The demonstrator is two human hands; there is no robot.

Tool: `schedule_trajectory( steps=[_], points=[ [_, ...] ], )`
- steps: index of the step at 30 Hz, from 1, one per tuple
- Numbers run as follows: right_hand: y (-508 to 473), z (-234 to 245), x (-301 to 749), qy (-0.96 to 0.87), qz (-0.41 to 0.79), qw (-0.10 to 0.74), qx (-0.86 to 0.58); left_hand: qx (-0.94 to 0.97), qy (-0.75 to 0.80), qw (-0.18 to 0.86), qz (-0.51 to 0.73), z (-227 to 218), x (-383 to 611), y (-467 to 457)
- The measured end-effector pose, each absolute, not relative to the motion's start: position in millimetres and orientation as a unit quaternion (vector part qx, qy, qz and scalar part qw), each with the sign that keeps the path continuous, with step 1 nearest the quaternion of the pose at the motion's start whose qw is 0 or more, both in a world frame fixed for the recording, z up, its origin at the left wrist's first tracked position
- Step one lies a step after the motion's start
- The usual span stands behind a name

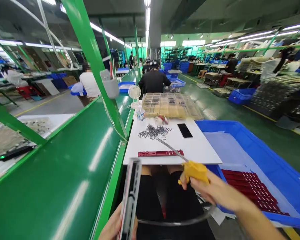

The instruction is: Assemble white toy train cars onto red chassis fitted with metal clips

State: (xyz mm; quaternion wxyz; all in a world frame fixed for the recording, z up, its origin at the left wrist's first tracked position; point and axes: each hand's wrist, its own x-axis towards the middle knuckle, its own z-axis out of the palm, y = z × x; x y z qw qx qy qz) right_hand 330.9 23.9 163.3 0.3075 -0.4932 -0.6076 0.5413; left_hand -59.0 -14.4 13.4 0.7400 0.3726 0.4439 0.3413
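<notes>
Head view: clasping a long, narrow grey-and-black rail (132, 196) in the left hand (115, 221), upright but leaning slightly, before the near edge of the white worktop (202, 146). Gripping a yellow-handled gun-shaped tool (196, 171) in the right hand (207, 187), fingers curled round the grip, with the thin metal shaft (170, 146) aimed at a pile of bent dark wire clips (153, 131). Crossing, with that shaft, the right end of a red slotted strip (161, 153) laid near the worktop's edge.

Could scatter the clips with a sideways swing of the shaft, or sweep the red strip over that close edge into the lap (177, 196). Could also snag on the clear hose (175, 222) looped across the lap, or let the rail tip through holding it only low down.

Hard to tell whether touching the clips with the shaft's tip or hovering above. Hidden behind the rail: part of the left fingers. Cut off below: the rail's lower end. Too blurred to read: its inner fittings. Impossible to see whether joined, hose to tool.
</notes>
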Motion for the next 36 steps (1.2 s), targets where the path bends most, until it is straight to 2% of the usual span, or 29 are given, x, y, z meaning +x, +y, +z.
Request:
schedule_trajectory(
  steps=[2, 5, 8, 12, 17, 19, 22, 24, 27, 31, 34, 36],
  points=[
    [-24, 105, 332, -0.568, 0.483, 0.309, -0.591, 0.348, 0.41, 0.781, 0.317, 13, -26, -6],
    [-71, 66, 328, -0.551, 0.438, 0.255, -0.663, 0.419, 0.402, 0.769, 0.268, 10, 0, 8],
    [-83, 61, 321, -0.545, 0.448, 0.196, -0.681, 0.467, 0.404, 0.754, 0.221, 6, 7, 12],
    [-80, 62, 309, -0.561, 0.463, 0.134, -0.673, 0.491, 0.423, 0.73, 0.217, 4, 0, 13],
    [-77, 58, 291, -0.621, 0.497, -0.023, -0.606, 0.51, 0.456, 0.694, 0.224, 3, -15, 19],
    [-73, 55, 292, -0.618, 0.493, -0.001, -0.613, 0.516, 0.46, 0.688, 0.22, 2, -18, 20],
    [-66, 53, 298, -0.583, 0.472, 0.082, -0.657, 0.509, 0.465, 0.692, 0.212, 2, -21, 22],
    [-65, 52, 298, -0.593, 0.481, 0.055, -0.643, 0.518, 0.477, 0.676, 0.218, 3, -22, 24],
    [-69, 51, 291, -0.628, 0.501, -0.042, -0.594, 0.57, 0.482, 0.626, 0.225, 5, -25, 29],
    [-73, 51, 287, -0.606, 0.486, -0.01, -0.63, 0.579, 0.48, 0.622, 0.216, 5, -27, 31],
    [-75, 49, 288, -0.629, 0.494, -0.052, -0.599, 0.585, 0.473, 0.624, 0.209, 3, -27, 29],
    [-76, 46, 291, -0.626, 0.492, -0.041, -0.604, 0.592, 0.466, 0.626, 0.202, 2, -27, 28]
  ],
)
